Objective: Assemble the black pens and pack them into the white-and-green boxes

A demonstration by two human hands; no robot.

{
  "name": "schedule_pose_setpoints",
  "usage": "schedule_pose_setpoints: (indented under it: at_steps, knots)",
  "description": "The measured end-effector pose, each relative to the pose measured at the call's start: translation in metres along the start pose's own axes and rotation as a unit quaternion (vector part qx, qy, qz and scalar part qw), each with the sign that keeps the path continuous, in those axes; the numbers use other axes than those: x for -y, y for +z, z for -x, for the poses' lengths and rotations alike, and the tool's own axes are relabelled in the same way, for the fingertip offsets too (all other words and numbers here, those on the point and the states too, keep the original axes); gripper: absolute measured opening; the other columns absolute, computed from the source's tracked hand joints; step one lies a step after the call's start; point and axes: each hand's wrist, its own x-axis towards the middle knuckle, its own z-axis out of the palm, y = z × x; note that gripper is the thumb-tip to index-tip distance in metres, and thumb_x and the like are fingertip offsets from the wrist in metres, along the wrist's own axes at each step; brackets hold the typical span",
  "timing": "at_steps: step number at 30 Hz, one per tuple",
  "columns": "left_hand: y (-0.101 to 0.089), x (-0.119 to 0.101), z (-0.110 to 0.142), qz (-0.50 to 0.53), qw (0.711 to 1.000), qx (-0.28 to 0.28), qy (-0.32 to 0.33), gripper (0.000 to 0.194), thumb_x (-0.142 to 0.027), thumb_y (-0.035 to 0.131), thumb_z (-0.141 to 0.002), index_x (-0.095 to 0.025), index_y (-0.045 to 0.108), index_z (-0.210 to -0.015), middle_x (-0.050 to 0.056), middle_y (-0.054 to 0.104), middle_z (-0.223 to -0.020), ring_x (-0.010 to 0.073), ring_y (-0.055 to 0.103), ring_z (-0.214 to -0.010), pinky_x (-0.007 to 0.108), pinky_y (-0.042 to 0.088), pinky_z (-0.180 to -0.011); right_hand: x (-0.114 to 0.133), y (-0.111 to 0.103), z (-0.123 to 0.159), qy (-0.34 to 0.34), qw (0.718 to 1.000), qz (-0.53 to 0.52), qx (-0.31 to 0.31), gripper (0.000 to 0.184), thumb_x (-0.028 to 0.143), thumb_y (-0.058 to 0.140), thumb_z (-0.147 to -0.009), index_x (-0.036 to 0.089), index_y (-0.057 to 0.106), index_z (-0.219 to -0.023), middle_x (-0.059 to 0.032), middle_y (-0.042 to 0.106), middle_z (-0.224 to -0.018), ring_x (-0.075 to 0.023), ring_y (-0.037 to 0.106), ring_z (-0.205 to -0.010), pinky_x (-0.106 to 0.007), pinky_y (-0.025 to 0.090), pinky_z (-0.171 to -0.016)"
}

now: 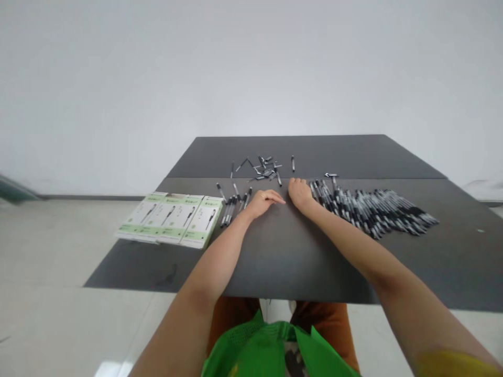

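Note:
My left hand (pixel 264 203) rests low over the middle of the table, its fingers stretched out to the right, with nothing visible in them. Just left of it lies a small group of black-and-clear pens (pixel 231 209). My right hand (pixel 300 192) is closed, knuckles away from me, and whatever its fingers hold is hidden. It sits at the left end of a wide spread of pens (pixel 377 209) that lie side by side and partly overlap. Beyond both hands, a loose scatter of short dark pen parts or pens (pixel 267 170) lies on the table.
Several white-and-green boxes (pixel 168 217) printed with a pen lie in an overlapping row at the left. One pen (pixel 293 163) lies alone farther back. The dark table (pixel 283 262) has a seam across it and stands near a white wall (pixel 251 68).

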Motion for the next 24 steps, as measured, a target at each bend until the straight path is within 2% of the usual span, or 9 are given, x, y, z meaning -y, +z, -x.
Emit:
schedule_pose_setpoints:
  at_steps: [3,6,10,14,17,21,22,24]
  knots:
    - [0.000,0.002,0.001,-0.035,0.999,0.009,0.006,0.033,0.000,0.054,-0.077,-0.019,0.079,-0.088,0.005,0.071,-0.094,0.0112,0.063,-0.084,0.025,0.049,-0.084,-0.001,0.005,0.010,0.032,0.999,-0.005,-0.005,0.039,0.027,0.032,-0.100,0.003,0.050,-0.124,-0.0305,0.060,-0.117,-0.0331,0.059,-0.111,-0.038,0.047,-0.088]
    - [0.004,-0.002,0.004,-0.086,0.996,0.006,0.009,0.035,0.000,0.052,-0.079,-0.018,0.078,-0.095,0.005,0.072,-0.094,0.0110,0.063,-0.083,0.025,0.049,-0.083,-0.008,0.003,0.016,0.043,0.998,-0.036,0.005,0.043,0.043,0.041,-0.098,0.007,0.052,-0.119,-0.0259,0.066,-0.108,-0.0317,0.064,-0.104,-0.036,0.048,-0.086]
    - [0.008,-0.007,0.005,-0.142,0.990,0.003,0.011,0.034,0.000,0.050,-0.081,-0.017,0.077,-0.094,0.005,0.073,-0.095,0.0125,0.065,-0.088,0.026,0.049,-0.086,-0.016,-0.002,0.020,0.036,0.997,-0.061,0.013,0.041,0.049,0.045,-0.096,0.013,0.055,-0.112,-0.0203,0.069,-0.107,-0.0289,0.067,-0.102,-0.034,0.048,-0.082]
    - [0.011,-0.009,0.005,-0.183,0.982,0.023,0.027,0.037,0.002,0.048,-0.080,-0.018,0.077,-0.091,0.004,0.074,-0.094,0.0130,0.065,-0.091,0.026,0.049,-0.089,-0.015,-0.001,0.020,0.036,0.998,-0.057,-0.017,0.039,0.046,0.047,-0.095,0.012,0.055,-0.112,-0.0218,0.067,-0.110,-0.0310,0.062,-0.110,-0.036,0.045,-0.086]
    - [0.012,-0.008,0.005,-0.178,0.984,0.014,0.025,0.036,0.001,0.048,-0.080,-0.017,0.077,-0.090,0.004,0.074,-0.095,0.0132,0.066,-0.092,0.027,0.049,-0.091,-0.015,-0.001,0.005,0.040,0.996,-0.068,-0.037,0.044,0.044,0.054,-0.091,0.009,0.055,-0.117,-0.0218,0.065,-0.114,-0.0331,0.055,-0.119,-0.039,0.040,-0.095]
    - [0.010,-0.003,0.005,-0.148,0.989,0.011,0.020,0.033,0.001,0.052,-0.080,-0.017,0.076,-0.094,0.005,0.074,-0.097,0.0131,0.066,-0.091,0.026,0.049,-0.088,-0.011,-0.017,-0.034,0.112,0.981,-0.143,0.073,0.067,0.062,0.058,-0.082,0.010,0.056,-0.124,-0.0209,0.061,-0.124,-0.0321,0.053,-0.119,-0.042,0.037,-0.100]
    - [0.010,-0.002,0.005,-0.141,0.990,0.012,0.018,0.033,0.001,0.053,-0.079,-0.016,0.076,-0.094,0.005,0.074,-0.097,0.0129,0.066,-0.090,0.026,0.049,-0.087,-0.008,-0.022,-0.042,0.131,0.977,-0.149,0.081,0.071,0.067,0.056,-0.081,0.010,0.057,-0.123,-0.0224,0.059,-0.127,-0.0337,0.050,-0.122,-0.043,0.038,-0.099]
    - [0.010,-0.001,0.003,-0.138,0.990,0.009,0.012,0.033,0.001,0.053,-0.079,-0.016,0.076,-0.095,0.004,0.074,-0.097,0.0128,0.066,-0.090,0.025,0.050,-0.086,0.004,-0.030,-0.052,0.154,0.975,-0.147,0.059,0.074,0.069,0.052,-0.082,0.008,0.060,-0.123,-0.0257,0.053,-0.133,-0.0373,0.041,-0.129,-0.043,0.038,-0.099]
